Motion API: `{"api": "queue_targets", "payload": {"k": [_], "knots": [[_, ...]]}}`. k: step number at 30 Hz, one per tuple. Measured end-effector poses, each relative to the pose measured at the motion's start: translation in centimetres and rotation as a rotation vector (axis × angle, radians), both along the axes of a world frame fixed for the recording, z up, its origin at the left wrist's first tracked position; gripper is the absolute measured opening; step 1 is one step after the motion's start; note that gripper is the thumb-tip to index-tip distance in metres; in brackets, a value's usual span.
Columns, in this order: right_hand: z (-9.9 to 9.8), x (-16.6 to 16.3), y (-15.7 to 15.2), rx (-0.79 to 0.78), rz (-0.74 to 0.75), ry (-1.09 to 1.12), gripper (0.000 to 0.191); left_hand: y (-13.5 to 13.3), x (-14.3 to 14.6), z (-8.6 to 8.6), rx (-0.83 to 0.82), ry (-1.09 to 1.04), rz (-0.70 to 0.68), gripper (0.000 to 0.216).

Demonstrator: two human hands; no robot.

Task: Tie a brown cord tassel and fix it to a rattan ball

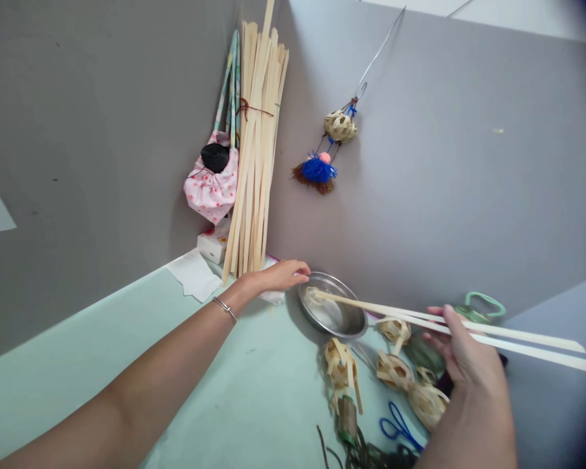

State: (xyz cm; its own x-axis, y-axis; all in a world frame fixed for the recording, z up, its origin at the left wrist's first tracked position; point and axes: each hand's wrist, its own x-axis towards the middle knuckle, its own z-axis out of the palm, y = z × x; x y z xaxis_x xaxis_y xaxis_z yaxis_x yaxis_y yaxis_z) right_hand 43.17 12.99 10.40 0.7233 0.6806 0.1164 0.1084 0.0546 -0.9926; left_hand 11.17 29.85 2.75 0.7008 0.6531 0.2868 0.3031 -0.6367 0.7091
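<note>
A small metal bowl point(329, 326) stands near the back corner of the table. My left hand point(286, 275) reaches its left rim, fingertips closed on the edge. In my right hand point(461, 345) are long pale wooden strips point(395, 311), pinched between thumb and fingers. Their far ends reach into the bowl, where a small curled or woven bit of strip point(315, 295) lies; the other ends stick out to the right. Below the right hand, several woven strip balls point(394, 370) lie close together.
A tied bundle of strips point(256, 150) leans in the corner beside a pink pouch point(213, 182). White tissue point(194, 275) lies by a tissue pack point(211, 245). Blue-handled scissors point(399, 426) and dark cord point(366, 453) lie in front. A tasselled woven ornament point(340, 126) hangs on the wall.
</note>
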Motion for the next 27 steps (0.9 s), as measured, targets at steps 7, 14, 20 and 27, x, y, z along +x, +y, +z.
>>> {"api": "queue_targets", "payload": {"k": [7,14,20,27], "knots": [[0.2,0.8,-0.2,0.073,-0.026,0.047,0.017,-1.0,0.6,0.1,-0.04,-0.021,0.009,0.049],[0.1,0.5,-0.3,0.126,0.133,0.092,0.022,-2.7,0.9,0.7,-0.079,-0.018,-0.041,0.042],[0.3,0.2,-0.5,0.216,0.233,0.141,0.027,-3.4,1.3,1.0,-0.062,-0.028,0.033,0.038],[0.5,0.0,-0.6,0.232,0.156,0.241,0.028,-3.9,1.6,1.5,-0.041,-0.073,0.018,0.025]]}}
